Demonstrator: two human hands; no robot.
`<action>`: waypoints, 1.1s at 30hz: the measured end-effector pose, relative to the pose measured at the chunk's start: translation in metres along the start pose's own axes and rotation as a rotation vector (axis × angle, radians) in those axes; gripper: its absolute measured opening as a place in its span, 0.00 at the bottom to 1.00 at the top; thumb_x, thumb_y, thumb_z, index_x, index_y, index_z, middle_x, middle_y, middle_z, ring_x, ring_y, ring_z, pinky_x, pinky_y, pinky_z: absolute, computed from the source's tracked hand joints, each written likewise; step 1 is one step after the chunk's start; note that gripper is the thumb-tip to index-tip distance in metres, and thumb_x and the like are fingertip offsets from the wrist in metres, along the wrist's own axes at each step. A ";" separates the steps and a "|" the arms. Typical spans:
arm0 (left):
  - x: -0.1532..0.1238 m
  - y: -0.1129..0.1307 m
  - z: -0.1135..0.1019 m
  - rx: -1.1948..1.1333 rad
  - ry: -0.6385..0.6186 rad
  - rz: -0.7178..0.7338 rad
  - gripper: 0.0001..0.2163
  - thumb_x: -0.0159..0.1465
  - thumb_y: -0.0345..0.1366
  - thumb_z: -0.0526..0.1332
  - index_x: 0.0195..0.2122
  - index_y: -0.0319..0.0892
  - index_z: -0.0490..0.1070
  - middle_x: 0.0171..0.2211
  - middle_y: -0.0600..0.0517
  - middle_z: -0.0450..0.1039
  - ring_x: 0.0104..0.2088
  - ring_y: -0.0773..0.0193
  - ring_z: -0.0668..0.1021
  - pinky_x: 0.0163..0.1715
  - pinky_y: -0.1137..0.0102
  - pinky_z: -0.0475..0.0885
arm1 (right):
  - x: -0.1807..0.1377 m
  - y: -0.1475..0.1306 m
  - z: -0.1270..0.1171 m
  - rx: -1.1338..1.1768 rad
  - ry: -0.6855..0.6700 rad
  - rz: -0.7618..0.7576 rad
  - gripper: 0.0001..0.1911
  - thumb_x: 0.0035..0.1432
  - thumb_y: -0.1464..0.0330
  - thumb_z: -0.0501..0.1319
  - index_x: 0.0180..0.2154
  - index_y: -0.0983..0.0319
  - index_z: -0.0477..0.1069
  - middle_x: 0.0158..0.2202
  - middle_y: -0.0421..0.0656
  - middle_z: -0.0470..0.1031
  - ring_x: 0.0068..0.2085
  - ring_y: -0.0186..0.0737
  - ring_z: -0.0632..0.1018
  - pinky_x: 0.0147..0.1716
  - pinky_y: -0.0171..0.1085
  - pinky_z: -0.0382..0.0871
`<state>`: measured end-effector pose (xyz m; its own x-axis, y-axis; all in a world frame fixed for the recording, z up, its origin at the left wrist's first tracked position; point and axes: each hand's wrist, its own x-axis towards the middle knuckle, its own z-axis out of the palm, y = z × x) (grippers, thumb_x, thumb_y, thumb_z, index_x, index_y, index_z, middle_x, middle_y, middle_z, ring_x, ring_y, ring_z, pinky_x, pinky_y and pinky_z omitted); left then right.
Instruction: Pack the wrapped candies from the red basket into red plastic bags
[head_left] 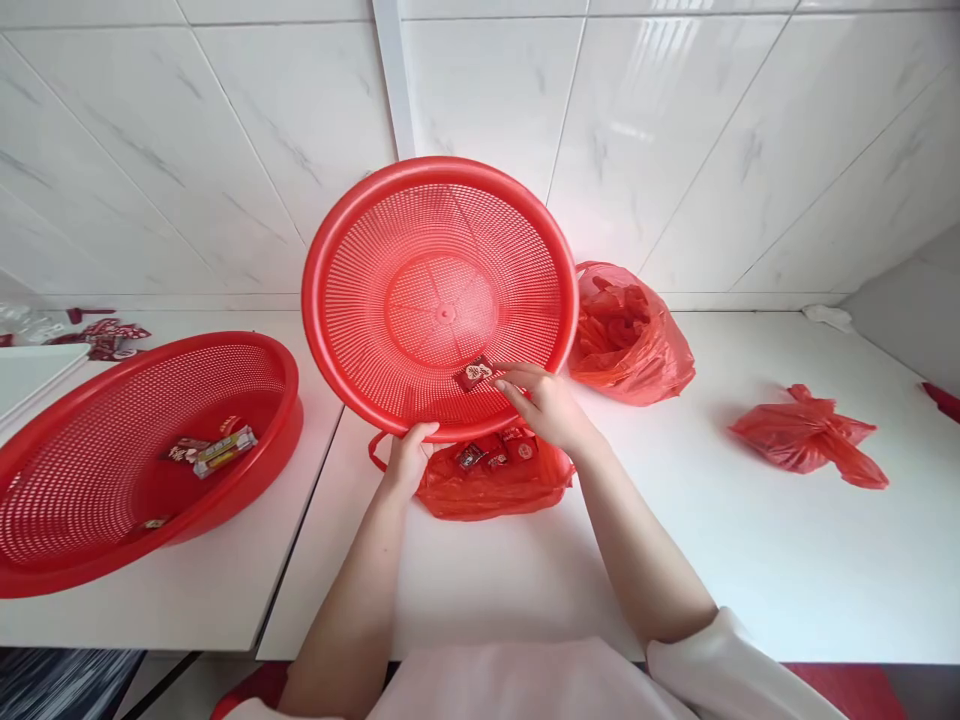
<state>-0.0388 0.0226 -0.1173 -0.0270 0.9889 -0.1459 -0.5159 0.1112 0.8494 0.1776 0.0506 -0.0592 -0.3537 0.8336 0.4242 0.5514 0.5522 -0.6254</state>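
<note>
A large red plastic basket [442, 215] is tipped up, its inside facing me. My left hand [407, 462] grips its lower rim with the thumb over the edge. Inside, on the lower wall, lies a small dark red wrapped packet [474, 373] with pale markings. My right hand [544, 400] reaches over the rim, fingers stretched out to the packet's right edge; whether they touch it I cannot tell. Just below the rim sits an opened red plastic bag [491, 500] with several small wrapped packets [499, 457] in it, partly hidden by the basket.
At left, a second red basket [277, 375] leans on the white table [480, 580], holding a yellow-and-silver packet [225, 452] and other small packets. A bulging red bag [637, 340] stands by the tiled wall [675, 130]. Farther right lies a knotted red bag [802, 435].
</note>
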 end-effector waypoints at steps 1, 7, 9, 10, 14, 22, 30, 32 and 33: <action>-0.002 -0.001 0.002 0.008 -0.019 -0.015 0.15 0.51 0.31 0.65 0.42 0.41 0.73 0.39 0.49 0.77 0.45 0.52 0.78 0.44 0.58 0.75 | 0.000 0.003 0.004 -0.055 -0.021 -0.006 0.19 0.68 0.62 0.48 0.49 0.60 0.73 0.57 0.47 0.70 0.58 0.41 0.71 0.58 0.42 0.64; -0.007 -0.010 0.006 0.065 -0.072 -0.019 0.13 0.53 0.31 0.65 0.42 0.41 0.74 0.40 0.48 0.78 0.51 0.50 0.76 0.48 0.57 0.73 | -0.006 0.015 0.029 -0.305 -0.265 0.060 0.31 0.64 0.52 0.51 0.62 0.63 0.60 0.64 0.54 0.60 0.66 0.53 0.59 0.64 0.62 0.40; -0.006 -0.012 0.004 0.080 -0.048 -0.016 0.11 0.54 0.31 0.65 0.39 0.40 0.75 0.37 0.47 0.78 0.50 0.50 0.76 0.48 0.57 0.73 | -0.006 0.013 0.029 -0.226 -0.360 0.052 0.30 0.63 0.53 0.54 0.61 0.62 0.61 0.60 0.53 0.66 0.61 0.53 0.66 0.63 0.60 0.47; -0.005 -0.013 0.004 0.079 -0.038 -0.016 0.10 0.53 0.31 0.65 0.38 0.40 0.75 0.37 0.47 0.78 0.50 0.50 0.76 0.48 0.58 0.73 | -0.006 0.011 0.028 -0.165 -0.397 0.028 0.29 0.61 0.55 0.57 0.60 0.61 0.63 0.58 0.51 0.69 0.58 0.51 0.70 0.61 0.56 0.53; -0.001 -0.010 0.002 0.043 -0.015 0.001 0.10 0.53 0.31 0.64 0.38 0.41 0.74 0.37 0.48 0.77 0.46 0.52 0.78 0.46 0.58 0.74 | -0.003 0.001 0.015 0.123 -0.423 -0.040 0.17 0.61 0.68 0.57 0.51 0.58 0.72 0.47 0.44 0.77 0.47 0.41 0.77 0.47 0.39 0.69; 0.001 -0.002 -0.003 0.002 -0.012 0.012 0.08 0.54 0.32 0.63 0.36 0.40 0.74 0.34 0.49 0.77 0.45 0.52 0.78 0.45 0.58 0.74 | -0.005 -0.002 0.002 0.493 -0.422 0.149 0.17 0.58 0.60 0.62 0.46 0.63 0.71 0.31 0.41 0.79 0.31 0.36 0.79 0.33 0.35 0.72; 0.003 -0.002 -0.003 -0.059 0.043 0.047 0.09 0.53 0.32 0.63 0.36 0.41 0.72 0.36 0.51 0.76 0.44 0.55 0.78 0.41 0.61 0.75 | -0.005 -0.007 -0.007 0.221 -0.266 0.108 0.15 0.65 0.66 0.50 0.43 0.61 0.74 0.29 0.41 0.77 0.31 0.37 0.78 0.36 0.36 0.72; 0.003 -0.001 -0.003 -0.100 0.058 0.031 0.07 0.53 0.32 0.63 0.34 0.40 0.72 0.35 0.51 0.76 0.41 0.57 0.78 0.39 0.64 0.75 | -0.007 -0.006 -0.012 0.151 -0.295 0.124 0.18 0.63 0.71 0.48 0.52 0.58 0.69 0.27 0.38 0.76 0.29 0.36 0.78 0.34 0.36 0.72; 0.003 0.000 -0.003 -0.115 0.062 0.020 0.06 0.53 0.33 0.63 0.32 0.40 0.72 0.34 0.51 0.76 0.40 0.58 0.78 0.39 0.64 0.76 | -0.009 -0.006 -0.014 0.112 -0.302 0.108 0.21 0.62 0.74 0.49 0.54 0.56 0.66 0.29 0.38 0.76 0.30 0.36 0.78 0.35 0.36 0.72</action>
<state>-0.0412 0.0252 -0.1192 -0.0889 0.9825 -0.1637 -0.6095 0.0763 0.7891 0.1875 0.0398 -0.0500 -0.5151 0.8442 0.1485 0.5177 0.4445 -0.7310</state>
